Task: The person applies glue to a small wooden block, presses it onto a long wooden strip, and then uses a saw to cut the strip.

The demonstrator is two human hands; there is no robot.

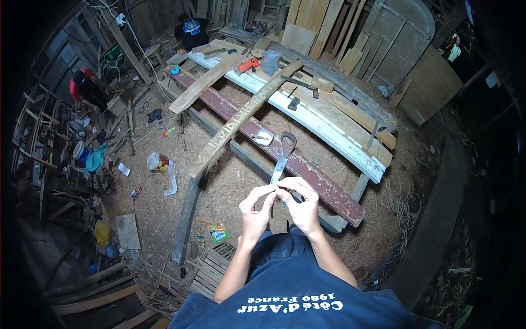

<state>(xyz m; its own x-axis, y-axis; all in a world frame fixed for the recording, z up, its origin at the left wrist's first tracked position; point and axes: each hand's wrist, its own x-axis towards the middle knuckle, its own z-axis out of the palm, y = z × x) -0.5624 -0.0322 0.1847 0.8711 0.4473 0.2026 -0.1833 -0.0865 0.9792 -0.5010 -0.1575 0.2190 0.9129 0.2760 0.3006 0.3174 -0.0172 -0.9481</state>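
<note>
My left hand (256,211) and my right hand (303,205) meet in front of my body, fingertips pinched together. Whatever they hold between them is too small and covered to make out. Just beyond my fingers is a handsaw (281,161), its brown handle pointing away from me and its blade running toward my hands. I cannot tell whether my fingers touch the blade. The saw's handle end overlaps a worn dark-red beam (323,190). Left of the handle, a round whitish object (263,137) rests on that beam.
A carved plank (235,122) crosses the red beam and a white beam (329,134). Farther back are a long-handled tool (299,84), a dark tool head (293,103) and a red tool (248,65). A bucket (158,162) stands on the shaving-covered floor. Two people (193,33) are at the back left.
</note>
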